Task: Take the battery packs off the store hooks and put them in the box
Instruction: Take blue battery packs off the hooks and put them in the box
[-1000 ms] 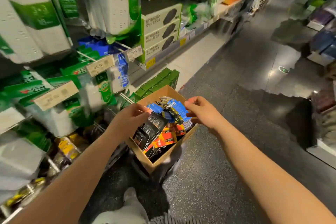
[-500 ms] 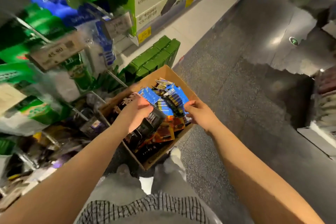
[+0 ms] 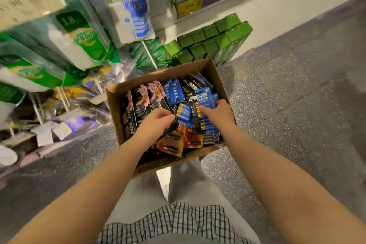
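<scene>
My left hand [image 3: 158, 123] grips the black battery packs [image 3: 147, 103], their long axis running away from me, already inside the box [image 3: 214, 71], while my right hand [image 3: 217, 114] lies with loosely bent fingers on the blue packs [image 3: 205, 96] beside them.

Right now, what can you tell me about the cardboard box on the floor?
The cardboard box is plain brown, open-topped, and sits on the speckled grey floor beside the shelving, just ahead of the person's legs. It is packed with carded battery packs: black ones on its left side, blue ones on the right, orange ones near the front. The left hand holds a black pack inside it; the right hand rests on the blue packs.
</scene>
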### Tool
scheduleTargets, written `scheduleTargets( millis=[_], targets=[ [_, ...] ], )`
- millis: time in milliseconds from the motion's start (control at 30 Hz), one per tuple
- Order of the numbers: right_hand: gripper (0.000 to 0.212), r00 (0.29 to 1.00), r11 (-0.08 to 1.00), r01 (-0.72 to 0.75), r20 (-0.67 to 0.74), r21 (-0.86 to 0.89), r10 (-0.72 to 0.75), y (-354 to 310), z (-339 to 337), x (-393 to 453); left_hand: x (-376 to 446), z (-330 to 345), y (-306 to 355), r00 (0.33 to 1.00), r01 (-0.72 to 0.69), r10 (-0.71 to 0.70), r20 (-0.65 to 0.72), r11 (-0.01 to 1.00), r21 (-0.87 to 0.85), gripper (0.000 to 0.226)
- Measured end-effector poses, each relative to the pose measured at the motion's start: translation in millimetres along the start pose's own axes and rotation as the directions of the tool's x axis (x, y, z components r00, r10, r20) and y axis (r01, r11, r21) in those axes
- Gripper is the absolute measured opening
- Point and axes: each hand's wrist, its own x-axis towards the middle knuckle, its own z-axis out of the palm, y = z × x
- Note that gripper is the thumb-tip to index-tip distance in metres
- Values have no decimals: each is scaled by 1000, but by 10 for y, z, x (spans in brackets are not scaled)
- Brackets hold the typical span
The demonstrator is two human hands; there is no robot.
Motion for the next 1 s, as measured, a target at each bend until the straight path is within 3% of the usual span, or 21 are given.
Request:
scheduleTargets(
  millis=[200,367,467,567,633,733,833,900,1000],
  targets=[
    [74,998,987,47,-33,-154,-53,83,2,79,-11,300,-86,999,43,-43,-2,995,-89,11],
    [52,997,997,39,71,-65,-34,71,-167,86,20,347,-45,999,34,-38,-35,994,-102,23],
    [35,997,998,60,40,10,-60,86,-284,57,44,370,-13,999,6,-11,-46,995,-100,29],
    [36,996,990,86,14,108,-88,89,-361,-17,64,414,7,999,-10,4,-52,993,-120,37],
    [40,988,978,93,106,184,-114,92,-376,-96,88,450,9,999,1,-8,-42,985,-173,42],
    [24,937,949,39,319,314,-144,86,-317,-282,76,482,36,999,52,-47,23,931,-362,53],
    [23,884,947,-13,447,322,-140,129,-163,-375,84,523,18,998,55,-55,16,852,-520,31],
    [20,907,945,-24,405,326,-116,176,-84,-363,75,531,-4,995,50,-89,-37,805,-591,11],
    [8,995,963,23,90,270,-49,298,-24,-265,57,460,-119,987,72,-150,-54,722,-688,14]
  ],
)
